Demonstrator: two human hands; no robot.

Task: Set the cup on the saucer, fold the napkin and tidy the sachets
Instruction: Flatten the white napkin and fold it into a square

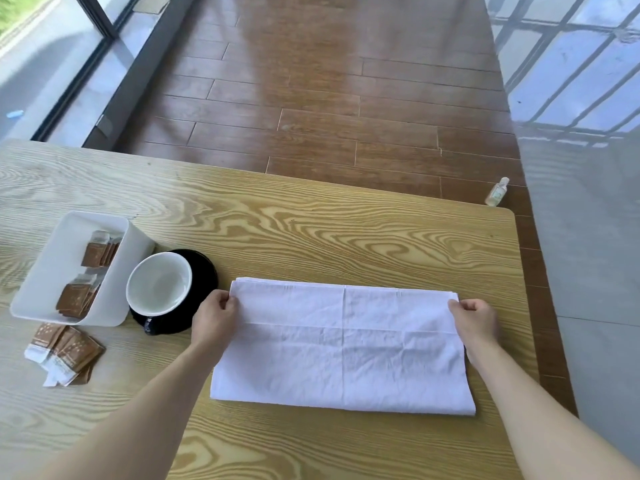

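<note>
The tabletop [311, 230], pale wood with a bold grain, fills the lower two thirds of the frame; above it lies a brown plank floor [346, 98].

A white napkin [343, 344] lies flat in the lower middle of the frame, folded into a wide rectangle with a folded-over band along its upper edge. The left hand [215, 318] pinches the napkin's upper left corner between thumb and fingers, and the right hand [476, 320] pinches the upper right corner the same way; both are closed on the cloth, with the forearms reaching in from the bottom of the frame.

At the left of the frame sits a white bin [65, 261], holding two rows of brown sachets standing on edge [91, 271]. Just to its right, touching or nearly touching it, a black saucer [204, 271] carries the cup [159, 284], which is white inside and upright. The saucer's right rim lies near the napkin's upper left corner.

Below the bin, at the lower left, a loose pile of brown sachets [65, 355] lies on the tabletop.

At the right of the frame, past the tabletop's far corner, a small clear bottle [497, 192] stands on the floor.
</note>
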